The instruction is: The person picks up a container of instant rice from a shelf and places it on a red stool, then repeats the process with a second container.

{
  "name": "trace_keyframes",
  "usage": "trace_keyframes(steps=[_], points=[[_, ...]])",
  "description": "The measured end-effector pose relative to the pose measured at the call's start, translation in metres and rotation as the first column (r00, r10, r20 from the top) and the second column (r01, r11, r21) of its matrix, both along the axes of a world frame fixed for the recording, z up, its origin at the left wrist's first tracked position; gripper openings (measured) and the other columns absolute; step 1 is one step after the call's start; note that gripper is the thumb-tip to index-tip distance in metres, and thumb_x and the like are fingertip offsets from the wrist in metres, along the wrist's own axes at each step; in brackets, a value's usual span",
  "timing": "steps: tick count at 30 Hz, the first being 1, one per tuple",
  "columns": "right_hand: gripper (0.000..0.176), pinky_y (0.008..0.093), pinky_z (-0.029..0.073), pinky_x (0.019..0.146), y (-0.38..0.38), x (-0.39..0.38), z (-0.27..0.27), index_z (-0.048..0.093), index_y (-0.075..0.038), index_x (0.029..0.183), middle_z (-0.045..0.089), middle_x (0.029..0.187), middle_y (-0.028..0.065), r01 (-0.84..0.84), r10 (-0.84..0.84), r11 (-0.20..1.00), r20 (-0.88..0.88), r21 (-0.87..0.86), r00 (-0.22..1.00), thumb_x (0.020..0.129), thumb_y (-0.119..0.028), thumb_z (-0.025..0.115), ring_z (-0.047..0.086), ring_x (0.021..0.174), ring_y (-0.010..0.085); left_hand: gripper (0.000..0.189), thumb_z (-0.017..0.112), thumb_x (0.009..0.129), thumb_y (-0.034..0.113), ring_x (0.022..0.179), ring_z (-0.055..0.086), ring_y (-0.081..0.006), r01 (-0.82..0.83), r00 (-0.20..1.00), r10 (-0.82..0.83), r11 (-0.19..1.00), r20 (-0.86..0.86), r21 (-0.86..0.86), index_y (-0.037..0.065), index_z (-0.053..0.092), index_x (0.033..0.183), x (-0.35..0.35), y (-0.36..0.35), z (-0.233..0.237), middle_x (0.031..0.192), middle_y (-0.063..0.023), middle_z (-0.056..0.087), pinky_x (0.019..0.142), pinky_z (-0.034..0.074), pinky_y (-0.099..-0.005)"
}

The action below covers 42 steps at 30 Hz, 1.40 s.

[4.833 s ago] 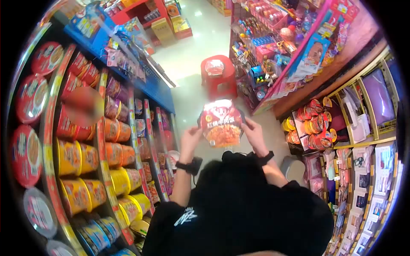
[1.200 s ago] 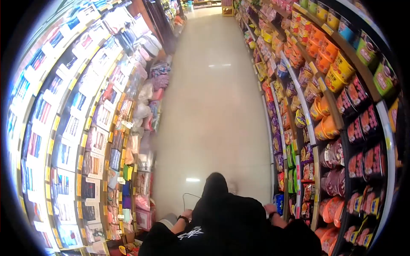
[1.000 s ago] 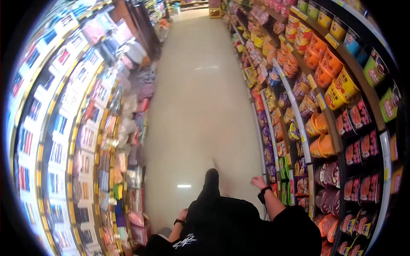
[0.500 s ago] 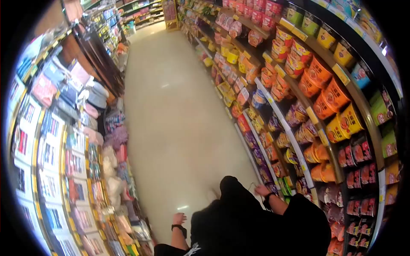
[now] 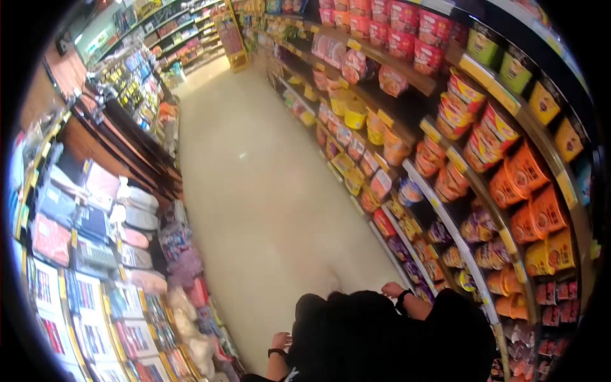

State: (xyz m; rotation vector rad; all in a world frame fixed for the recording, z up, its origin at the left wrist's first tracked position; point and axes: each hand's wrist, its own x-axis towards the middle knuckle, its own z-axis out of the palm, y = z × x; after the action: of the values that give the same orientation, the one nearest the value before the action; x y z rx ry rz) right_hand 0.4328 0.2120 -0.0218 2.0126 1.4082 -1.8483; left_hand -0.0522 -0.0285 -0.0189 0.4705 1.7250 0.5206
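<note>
A: Is anything gripped?

B: Nothing is seen in either hand. The right hand is held loosely open, fingers slightly bent, near the tall noodle rack with white and brown shelf edges. The left hand is also relaxed and half-open, on the side of the body away from the rack. Its finger detail is small.

A: Why are they carried so low?

B: With no load to be supported, the arms can probably be left hanging beside the black-clothed body.

A: What is nearest to the right hand?

B: Shiny purple packets are kept on the rack's low shelves, close to that hand; whether the rack is touched cannot be told.

A: And farther out?

B: Round orange tubs and yellow tubs are set higher on the rack, grouped by colour and with labels outward, presumably so that each kind can be recognised. Pink-red cups are stacked in columns along the rack's upper shelf, likely to save room. Across the pale glossy floor from the rack, white-framed packs of cloth are lined up, apparently so that their contents can be seen.
</note>
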Motion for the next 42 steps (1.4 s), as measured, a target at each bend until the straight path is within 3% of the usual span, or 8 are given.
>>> trace_keyframes(steps=[2, 8, 15, 17, 26, 30, 34, 42], points=[[0.03, 0.0297, 0.05, 0.061, 0.072, -0.024, -0.039, 0.063, -0.003, 0.09, 0.066, 0.078, 0.0078, -0.077, 0.104, 0.975, -0.123, 0.208, 0.987, 0.08, -0.03, 0.055, 0.064, 0.069, 0.0172, 0.029, 0.048, 0.084, 0.018, 0.07, 0.064, -0.0214, -0.282, 0.959, 0.283, 0.956, -0.003, -0.08, -0.002, 0.059, 0.101, -0.016, 0.045, 0.018, 0.085, -0.0134, 0.066, 0.057, 0.047, -0.0319], [0.029, 0.0316, 0.051, 0.069, 0.231, -0.119, 0.047, 0.059, 0.006, 0.096, 0.065, 0.084, 0.0117, 0.062, 0.047, 0.928, -0.282, 0.368, 0.958, 0.084, -0.019, 0.053, 0.063, 0.077, 0.0185, 0.031, 0.051, 0.083, 0.023, 0.069, 0.065, -0.0184, -0.132, 0.987, 0.135, 0.99, -0.084, 0.047, 0.0, 0.061, 0.101, -0.075, 0.203, 0.041, 0.083, -0.0099, 0.067, 0.057, 0.048, -0.0302], [0.033, 0.031, 0.05, 0.062, 0.263, -0.09, -0.011, 0.06, 0.0, 0.1, 0.066, 0.087, 0.0089, 0.229, -0.185, 0.967, -0.309, 0.113, 0.933, 0.084, -0.028, 0.053, 0.064, 0.074, 0.0181, 0.031, 0.048, 0.084, 0.022, 0.074, 0.064, -0.0176, 0.057, 0.997, -0.052, 0.995, -0.063, 0.082, 0.002, 0.06, 0.104, -0.136, 0.392, 0.014, 0.087, -0.0095, 0.066, 0.059, 0.047, -0.0279], [0.034, 0.0349, 0.05, 0.061, 0.254, -0.094, 0.024, 0.062, -0.004, 0.099, 0.068, 0.087, 0.006, 0.055, -0.037, 0.994, 0.178, -0.098, 0.983, 0.084, -0.032, 0.05, 0.066, 0.074, 0.018, 0.029, 0.048, 0.085, 0.02, 0.073, 0.064, -0.0175, 0.065, 0.997, -0.062, 0.993, -0.034, 0.097, 0.001, 0.06, 0.103, -0.145, 0.434, 0.025, 0.086, -0.0102, 0.066, 0.058, 0.046, -0.0273], [0.031, 0.0319, 0.05, 0.067, 0.314, -0.168, 0.095, 0.06, -0.002, 0.096, 0.065, 0.088, 0.0079, 0.238, -0.244, 0.969, 0.095, 0.073, 0.965, 0.084, -0.03, 0.053, 0.063, 0.076, 0.0197, 0.028, 0.051, 0.086, 0.018, 0.072, 0.065, -0.019, 0.295, 0.954, -0.254, 0.879, -0.156, 0.375, -0.004, 0.062, 0.099, -0.159, 0.69, 0.048, 0.083, -0.0132, 0.067, 0.065, 0.05, -0.0291], [0.028, 0.0326, 0.049, 0.066, 0.375, -0.172, 0.045, 0.063, -0.002, 0.087, 0.065, 0.076, 0.0076, 0.4, -0.362, 0.842, -0.169, 0.362, 0.917, 0.082, -0.028, 0.054, 0.064, 0.073, 0.0192, 0.028, 0.05, 0.087, 0.017, 0.079, 0.065, -0.0195, 0.338, 0.937, -0.336, 0.811, -0.093, 0.477, -0.003, 0.061, 0.101, -0.123, 0.782, 0.092, 0.086, -0.014, 0.067, 0.067, 0.049, -0.0279], [0.024, 0.031, 0.047, 0.065, 0.485, -0.182, 0.116, 0.06, -0.002, 0.094, 0.065, 0.083, 0.0077, 0.376, -0.427, 0.62, -0.106, 0.689, 0.898, 0.084, -0.024, 0.058, 0.062, 0.072, 0.0182, 0.028, 0.049, 0.088, 0.017, 0.083, 0.065, -0.0195, 0.38, 0.908, -0.413, 0.741, -0.072, 0.553, -0.004, 0.061, 0.102, -0.07, 0.875, 0.139, 0.086, -0.0142, 0.067, 0.074, 0.05, -0.0289], [0.034, 0.0283, 0.045, 0.087, 0.67, -0.174, 0.248, 0.051, -0.002, 0.118, 0.061, 0.109, 0.01, 0.701, -0.413, 0.078, -0.617, 0.708, 0.67, 0.085, -0.007, 0.058, 0.058, 0.1, 0.0184, 0.028, 0.051, 0.087, 0.019, 0.087, 0.061, -0.0231, 0.572, 0.749, -0.475, 0.112, -0.462, 0.812, 0.0, 0.06, 0.106, 0.02, 1.073, 0.237, 0.094, -0.0179, 0.063, 0.076, 0.046, -0.0338]])
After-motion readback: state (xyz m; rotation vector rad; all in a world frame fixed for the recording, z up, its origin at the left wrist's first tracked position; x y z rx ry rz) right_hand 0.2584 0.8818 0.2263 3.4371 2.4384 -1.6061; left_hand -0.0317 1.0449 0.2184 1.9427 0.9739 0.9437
